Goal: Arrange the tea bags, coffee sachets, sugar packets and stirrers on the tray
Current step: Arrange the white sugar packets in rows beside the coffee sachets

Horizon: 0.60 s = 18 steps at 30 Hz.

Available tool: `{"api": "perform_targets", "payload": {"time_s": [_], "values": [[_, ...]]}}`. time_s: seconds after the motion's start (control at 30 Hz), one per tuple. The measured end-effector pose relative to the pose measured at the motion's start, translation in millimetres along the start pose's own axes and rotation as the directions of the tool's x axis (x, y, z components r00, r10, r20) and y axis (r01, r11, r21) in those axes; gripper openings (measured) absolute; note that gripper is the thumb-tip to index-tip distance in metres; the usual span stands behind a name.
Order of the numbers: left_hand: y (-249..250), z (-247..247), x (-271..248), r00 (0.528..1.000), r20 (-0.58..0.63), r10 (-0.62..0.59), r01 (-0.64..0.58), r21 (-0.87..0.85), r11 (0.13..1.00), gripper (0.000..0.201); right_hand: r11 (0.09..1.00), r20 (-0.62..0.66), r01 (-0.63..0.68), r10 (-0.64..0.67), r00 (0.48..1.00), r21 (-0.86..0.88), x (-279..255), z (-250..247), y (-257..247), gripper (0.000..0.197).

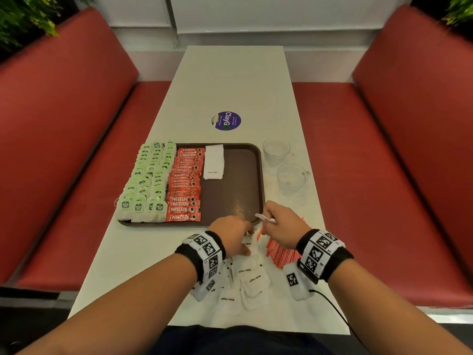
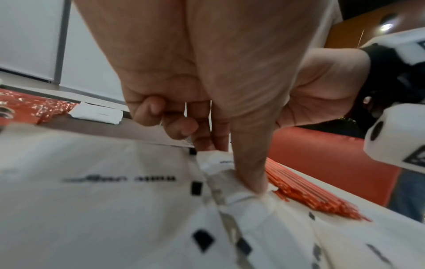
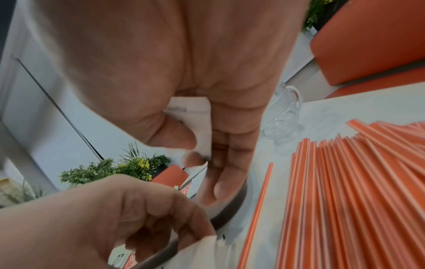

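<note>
A brown tray (image 1: 230, 193) holds rows of green tea bags (image 1: 147, 180) on its left, red coffee sachets (image 1: 185, 183) beside them and a short stack of white sugar packets (image 1: 214, 162). Loose sugar packets (image 1: 252, 278) lie in a heap on the table near me, with red stirrers (image 1: 280, 252) to their right. My left hand (image 1: 247, 233) pinches a sugar packet (image 2: 220, 163) at the heap's far edge, the thumb pressing down on it. Over the tray's near right corner, my right hand (image 1: 266, 219) holds another sugar packet (image 3: 195, 116) between thumb and fingers.
Two glass cups (image 1: 276, 151) (image 1: 291, 178) stand on the table right of the tray. A purple round sticker (image 1: 226, 120) lies beyond the tray. Red benches (image 1: 76, 162) flank the narrow white table (image 1: 230, 80). The tray's right half is bare.
</note>
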<state>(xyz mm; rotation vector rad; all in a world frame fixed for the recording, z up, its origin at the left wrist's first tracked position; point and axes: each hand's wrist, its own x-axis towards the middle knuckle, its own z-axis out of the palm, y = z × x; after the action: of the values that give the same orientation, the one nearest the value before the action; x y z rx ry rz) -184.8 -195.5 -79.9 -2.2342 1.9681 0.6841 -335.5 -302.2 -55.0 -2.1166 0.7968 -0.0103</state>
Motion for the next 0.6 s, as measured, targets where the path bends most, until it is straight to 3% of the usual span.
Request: {"api": "perform_targets", "payload": {"time_s": [0.1, 0.2, 0.3, 0.4, 0.5, 0.6], "values": [[1.2, -1.7, 2.0, 1.0, 0.007, 0.003, -0.003, -0.051, 0.999, 0.045, 0.999, 0.013, 0.009, -0.009, 1.0, 0.053, -2.5, -0.2, 3.1, 0.018], [-3.3, -12.8, -2.3, 0.999, -0.039, 0.03, -0.034, -0.108, 0.994, 0.024, 0.998, 0.031, 0.007, -0.009, 0.999, 0.062, -3.9, -0.7, 3.8, 0.031], [-14.3, -27.4, -11.0, 0.98, -0.199, -0.013, -0.049, -0.304, 0.951, 0.01, 0.997, 0.027, 0.068, -0.069, 0.997, 0.036, -1.6, 1.5, 5.8, 0.026], [-20.8, -38.5, -17.5, 0.939, -0.33, -0.091, -0.098, -0.514, 0.852, 0.011, 0.995, -0.017, 0.084, -0.083, 0.996, 0.052, 5.1, 3.5, 2.3, 0.027], [-25.4, -41.5, -19.4, 0.918, -0.377, -0.125, -0.146, -0.612, 0.777, 0.011, 0.987, -0.085, 0.13, -0.122, 0.989, 0.094, 13.3, 3.4, -6.2, 0.017], [-33.4, -39.1, -20.2, 0.917, -0.374, -0.14, -0.138, -0.625, 0.769, 0.01, 0.984, -0.103, 0.148, -0.138, 0.985, 0.098, 21.5, 1.8, -12.4, 0.011]]}}
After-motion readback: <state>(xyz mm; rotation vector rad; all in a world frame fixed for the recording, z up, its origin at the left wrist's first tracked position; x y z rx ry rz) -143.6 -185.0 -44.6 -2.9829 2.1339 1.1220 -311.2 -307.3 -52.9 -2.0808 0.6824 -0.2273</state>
